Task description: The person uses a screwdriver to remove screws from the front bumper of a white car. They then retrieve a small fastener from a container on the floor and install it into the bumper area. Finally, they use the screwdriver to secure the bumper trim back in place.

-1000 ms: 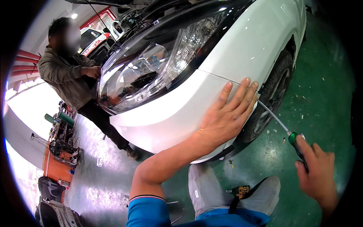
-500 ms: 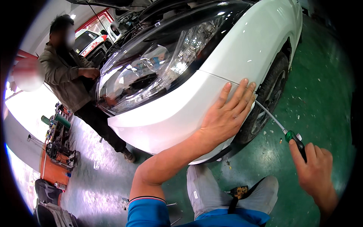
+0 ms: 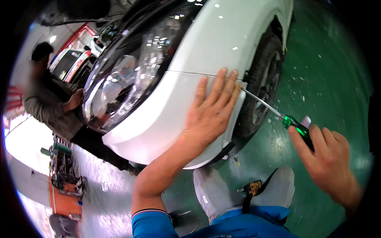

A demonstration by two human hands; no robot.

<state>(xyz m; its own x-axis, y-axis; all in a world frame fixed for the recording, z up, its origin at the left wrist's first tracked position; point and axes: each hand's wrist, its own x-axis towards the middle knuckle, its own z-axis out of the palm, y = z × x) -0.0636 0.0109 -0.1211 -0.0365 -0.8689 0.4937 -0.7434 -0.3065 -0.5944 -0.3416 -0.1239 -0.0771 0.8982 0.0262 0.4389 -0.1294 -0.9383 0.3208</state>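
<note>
My left hand point(image 3: 211, 106) lies flat on the corner of a white car bumper point(image 3: 166, 119), fingers stretched just below the seam where it meets the white fender point(image 3: 214, 43). Its fingertips reach that seam near the wheel arch. In my right hand point(image 3: 323, 158) is a screwdriver point(image 3: 264, 104) with a green and black handle, its long metal shaft slanting up and left. The tip meets the edge of the bumper by the wheel arch, close to my left fingers; the very end is hard to make out. Left of the bumper sits the headlight point(image 3: 127, 79).
The front wheel point(image 3: 266, 79) stands right behind the bumper edge. Another person point(image 3: 59, 99) is at the car's front, on the left. A yellow and black cordless drill point(image 3: 253, 188) is at my lap. Farther left is an orange cabinet point(image 3: 65, 198) loaded with tools.
The view has shifted, so the car and my left hand appear farther left. My left hand stays on the bumper, and the screwdriver still points at its edge. The other person's arms are slightly differently placed.
</note>
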